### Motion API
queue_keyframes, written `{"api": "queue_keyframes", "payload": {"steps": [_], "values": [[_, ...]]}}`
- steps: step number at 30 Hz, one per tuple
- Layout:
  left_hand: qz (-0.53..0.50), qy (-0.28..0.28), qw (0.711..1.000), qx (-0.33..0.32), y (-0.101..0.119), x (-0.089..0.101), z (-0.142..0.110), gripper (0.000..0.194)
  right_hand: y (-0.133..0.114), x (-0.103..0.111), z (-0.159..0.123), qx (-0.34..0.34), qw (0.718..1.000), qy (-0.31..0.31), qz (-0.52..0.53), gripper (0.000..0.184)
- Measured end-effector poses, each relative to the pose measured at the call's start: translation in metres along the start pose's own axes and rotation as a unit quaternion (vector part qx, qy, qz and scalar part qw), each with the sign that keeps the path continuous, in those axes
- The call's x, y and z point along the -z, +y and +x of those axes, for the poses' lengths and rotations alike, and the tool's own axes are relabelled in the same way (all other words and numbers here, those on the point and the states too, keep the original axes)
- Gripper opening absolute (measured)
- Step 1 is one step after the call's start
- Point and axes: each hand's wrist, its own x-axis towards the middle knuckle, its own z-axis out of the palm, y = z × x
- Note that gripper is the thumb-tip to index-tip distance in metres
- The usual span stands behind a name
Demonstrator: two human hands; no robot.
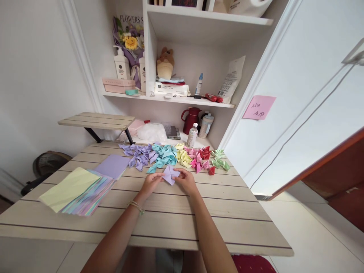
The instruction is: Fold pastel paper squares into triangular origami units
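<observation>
Between my two hands is a small square of folded lilac paper (170, 175), turned corner-up, with crease lines meeting near its middle. My left hand (152, 182) pinches its left corner. At the right corner, the fingers of my right hand (185, 179) are closed on the same paper. Just beyond lie folded paper pieces in colour groups: purple (140, 156), turquoise (165, 154), yellow (184, 157), pink (200, 163), red (204, 152) and green (220, 162).
A fanned stack of coloured paper sheets (85, 193) and a lilac sheet (113, 166) lie left on the slatted table (159, 227). Behind stand a small raised shelf (98, 120), a plastic bottle (192, 135), a red jug (191, 120) and a tumbler (206, 126).
</observation>
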Motion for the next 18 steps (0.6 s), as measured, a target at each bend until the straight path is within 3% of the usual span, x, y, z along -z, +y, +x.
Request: {"api": "queue_keyframes", "payload": {"steps": [9, 12, 18], "values": [[0.019, -0.037, 0.999, 0.008, -0.001, -0.002, -0.0001, 0.039, -0.0007, -0.0063, -0.0033, 0.0, 0.998, -0.06, -0.033, 0.048], [0.038, -0.007, 0.999, -0.002, -0.0019, -0.004, 0.0002, 0.039, 0.0005, -0.0069, -0.0038, 0.028, 0.996, -0.047, -0.077, 0.048], [0.096, 0.05, 0.993, -0.04, -0.0017, -0.0056, -0.0008, 0.033, -0.0012, -0.0079, -0.0045, 0.105, 0.98, -0.003, -0.169, 0.028]]}}
